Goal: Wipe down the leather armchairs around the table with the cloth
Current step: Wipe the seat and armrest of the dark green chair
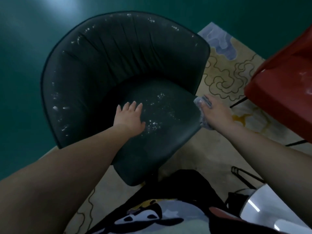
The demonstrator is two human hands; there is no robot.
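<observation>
On the left, one dark green armchair (118, 73) stands with its curved back toward the far side, half on the green floor (25, 81) and half on the patterned rug (224, 71). The left hand (130, 115) lies flat on the seat, fingers straight, probably to steady the chair. To the right, the right hand (214, 110) presses one grey cloth (202, 115) against the seat's right edge, fingers spread over it, so that side looks like the part being wiped. The two hands are well apart. White flecks dot the seat and backrest. At far right stands one red armchair (283, 92), and near right shows a white table edge (270, 208).
</observation>
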